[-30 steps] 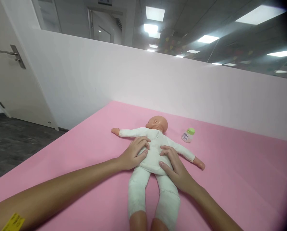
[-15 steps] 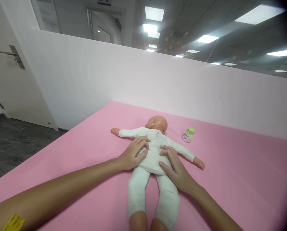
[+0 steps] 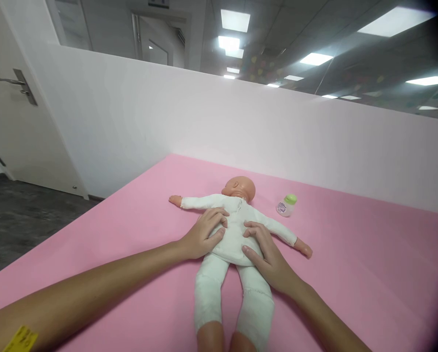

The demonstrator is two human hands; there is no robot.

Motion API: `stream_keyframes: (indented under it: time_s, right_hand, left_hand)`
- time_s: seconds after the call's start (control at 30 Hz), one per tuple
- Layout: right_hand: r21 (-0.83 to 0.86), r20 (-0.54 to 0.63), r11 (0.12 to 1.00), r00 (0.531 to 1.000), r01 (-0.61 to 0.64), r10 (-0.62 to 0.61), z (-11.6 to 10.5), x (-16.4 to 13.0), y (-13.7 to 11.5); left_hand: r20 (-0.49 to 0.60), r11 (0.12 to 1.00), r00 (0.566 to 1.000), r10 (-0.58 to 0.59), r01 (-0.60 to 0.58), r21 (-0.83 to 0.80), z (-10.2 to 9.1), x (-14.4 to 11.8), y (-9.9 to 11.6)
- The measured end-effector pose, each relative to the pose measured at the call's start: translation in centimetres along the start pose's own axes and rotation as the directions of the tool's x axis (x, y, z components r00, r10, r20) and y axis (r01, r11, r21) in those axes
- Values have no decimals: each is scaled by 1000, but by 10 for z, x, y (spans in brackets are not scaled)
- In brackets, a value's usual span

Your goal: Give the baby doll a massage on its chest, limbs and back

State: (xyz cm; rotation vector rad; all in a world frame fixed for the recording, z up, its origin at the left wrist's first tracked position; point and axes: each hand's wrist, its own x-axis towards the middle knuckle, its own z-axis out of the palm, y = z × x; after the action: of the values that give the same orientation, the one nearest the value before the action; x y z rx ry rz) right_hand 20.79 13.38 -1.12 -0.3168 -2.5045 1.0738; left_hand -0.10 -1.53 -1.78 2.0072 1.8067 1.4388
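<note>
A baby doll [image 3: 232,238] in a white cloth suit lies on its back on the pink mat [image 3: 351,274], arms spread, head pointing away from me. My left hand [image 3: 203,233] rests flat on the left side of its torso, fingers curled over the chest. On the other side of the torso lies my right hand [image 3: 266,255], fingers pressing the belly. Both hands cup the doll's body between them. A small bottle with a green cap [image 3: 287,206] stands on the mat to the right of the doll's head, apart from both hands.
A white partition wall [image 3: 241,127] runs along the far edge of the mat. To the left the mat ends above a dark floor [image 3: 21,215], and a white door with a metal handle [image 3: 17,83] stands beyond it.
</note>
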Motion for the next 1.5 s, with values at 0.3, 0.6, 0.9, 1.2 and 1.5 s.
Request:
stream_keyframes:
  time_s: [0.3,0.6,0.9,1.2,1.5]
  right_hand:
    - [-25,-20,1000,1000,11,-11,0,0,0]
    - [-43,-32,999,999,22,-23,0,0,1]
    - [-23,-19,1000,1000,17,-17,0,0,0]
    - [-30,-22,999,999,23,-23,0,0,0]
    - [-24,-24,999,999,28,-28,1,0,1]
  left_hand:
    - [-2,1000,1000,-1,1,17,0,1,1]
    - [0,1000,1000,-2,2,22,0,1,0]
    - [0,1000,1000,-3,3,15,-1,1,1]
    - [-1,1000,1000,7,-7,20,0,1,1]
    - [3,1000,1000,4,-4,26,-1,1,1]
